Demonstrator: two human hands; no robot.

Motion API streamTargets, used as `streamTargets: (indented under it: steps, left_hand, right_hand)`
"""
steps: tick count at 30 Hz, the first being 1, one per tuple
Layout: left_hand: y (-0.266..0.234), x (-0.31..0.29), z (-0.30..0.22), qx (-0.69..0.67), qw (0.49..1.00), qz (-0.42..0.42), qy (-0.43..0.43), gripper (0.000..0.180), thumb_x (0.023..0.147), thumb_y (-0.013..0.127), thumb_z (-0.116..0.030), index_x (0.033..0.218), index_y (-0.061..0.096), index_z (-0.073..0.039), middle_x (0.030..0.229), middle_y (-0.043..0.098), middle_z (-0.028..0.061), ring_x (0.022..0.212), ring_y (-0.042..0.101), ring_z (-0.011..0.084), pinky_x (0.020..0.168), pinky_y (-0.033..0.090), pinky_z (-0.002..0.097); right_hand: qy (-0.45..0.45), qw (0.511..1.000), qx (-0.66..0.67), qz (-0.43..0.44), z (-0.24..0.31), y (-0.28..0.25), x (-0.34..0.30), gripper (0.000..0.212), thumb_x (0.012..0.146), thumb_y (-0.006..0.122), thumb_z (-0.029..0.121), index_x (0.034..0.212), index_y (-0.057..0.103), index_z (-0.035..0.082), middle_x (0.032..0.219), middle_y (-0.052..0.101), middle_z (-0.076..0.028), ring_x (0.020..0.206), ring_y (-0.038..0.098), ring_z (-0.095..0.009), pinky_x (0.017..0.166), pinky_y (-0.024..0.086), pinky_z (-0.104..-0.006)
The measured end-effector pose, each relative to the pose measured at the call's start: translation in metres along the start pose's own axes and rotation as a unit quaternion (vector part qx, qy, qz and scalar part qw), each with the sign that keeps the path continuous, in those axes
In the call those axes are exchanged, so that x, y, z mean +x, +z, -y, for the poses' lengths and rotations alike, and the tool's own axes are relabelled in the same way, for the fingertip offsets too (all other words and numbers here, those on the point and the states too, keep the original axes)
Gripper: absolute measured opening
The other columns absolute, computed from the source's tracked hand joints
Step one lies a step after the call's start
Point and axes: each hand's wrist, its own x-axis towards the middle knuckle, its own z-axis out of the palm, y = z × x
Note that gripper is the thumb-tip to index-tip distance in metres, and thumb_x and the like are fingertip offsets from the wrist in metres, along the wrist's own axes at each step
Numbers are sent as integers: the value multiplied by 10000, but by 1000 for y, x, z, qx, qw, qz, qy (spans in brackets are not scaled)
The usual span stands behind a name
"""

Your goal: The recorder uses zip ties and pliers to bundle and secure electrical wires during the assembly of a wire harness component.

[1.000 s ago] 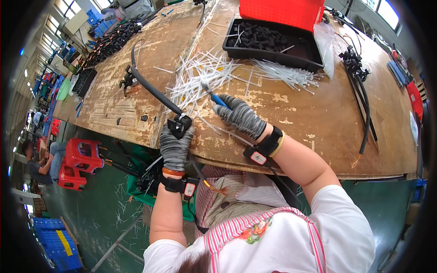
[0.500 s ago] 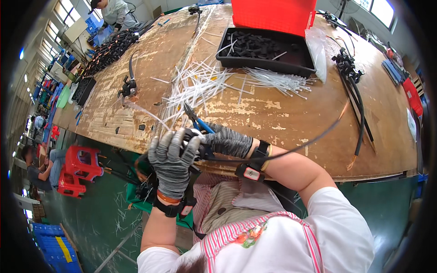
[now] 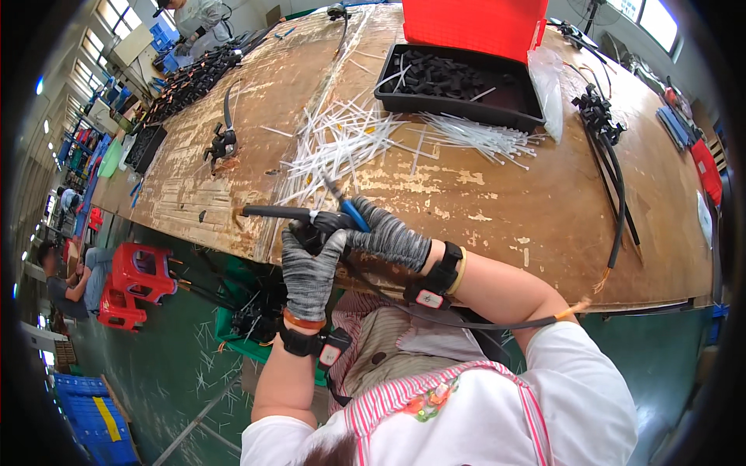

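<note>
My left hand [image 3: 308,272], in a grey knit glove, is closed on a black cable [image 3: 280,211] at the table's near edge. A white cable tie [image 3: 313,216] circles the cable beside a black moulded part [image 3: 330,224]. My right hand [image 3: 392,239], gloved alike, is closed round blue-handled cutters [image 3: 355,213] whose jaws point up and left, away from the cable. Its fingers also lie against the moulded part; whether they grip it is hidden. A thinner length of cable [image 3: 497,322] runs below my right wrist to a bare copper end.
Loose white cable ties [image 3: 342,144] lie ahead on the worn table. Behind them stands a black tray [image 3: 466,109] of small black pieces, with a red bin [image 3: 474,27]. Cable assemblies lie left and right. A green crate [image 3: 241,342] sits below; co-workers are at far left.
The cable has turned in my hands: its thick end now points left, and its copper end has swung down below my right forearm. The long tie tail at upper left no longer shows.
</note>
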Motion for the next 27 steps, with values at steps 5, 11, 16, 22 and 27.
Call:
streamTargets:
  steps: [5, 11, 16, 22, 27]
  left_hand:
    - [-10, 9, 8, 130, 989, -61, 29, 420, 810, 748, -82, 1118, 469, -24, 1005, 629, 36, 880, 608, 133, 813, 501, 272]
    - [-20, 14, 16, 171, 983, -51, 41, 410, 824, 741, -145, 1118, 487, -13, 1030, 638, 58, 897, 614, 140, 816, 496, 277]
    - [-22, 16, 20, 146, 988, -48, 25, 448, 808, 754, -133, 1137, 476, -9, 1053, 637, 71, 940, 616, 152, 825, 497, 286]
    - [-21, 15, 20, 150, 987, -53, 22, 463, 799, 764, -132, 1140, 476, -10, 1070, 633, 81, 954, 614, 161, 852, 491, 287]
    - [-26, 14, 22, 123, 991, -55, 23, 460, 796, 766, -128, 1137, 479, -11, 1062, 633, 76, 951, 613, 157, 852, 490, 285]
  right_hand:
    - [-70, 958, -277, 14, 26, -26, 7, 467, 816, 681, 288, 1206, 578, 54, 1014, 623, -228, 937, 609, -390, 827, 501, -434]
    - [-46, 859, -503, 82, 34, -33, 9, 549, 812, 636, 382, 1288, 541, 127, 1046, 613, -177, 976, 601, -343, 866, 469, -468]
    - [-102, 843, -524, 71, 35, -34, 17, 549, 781, 670, 362, 1270, 558, 141, 999, 610, -168, 920, 587, -347, 824, 463, -452]
    - [-105, 836, -534, 69, 44, -35, 21, 547, 780, 666, 346, 1268, 565, 118, 1005, 612, -152, 934, 581, -332, 823, 461, -443]
    - [-111, 827, -541, 109, 50, -36, 23, 549, 783, 660, 330, 1272, 560, 101, 1009, 604, -154, 938, 578, -335, 833, 461, -442]
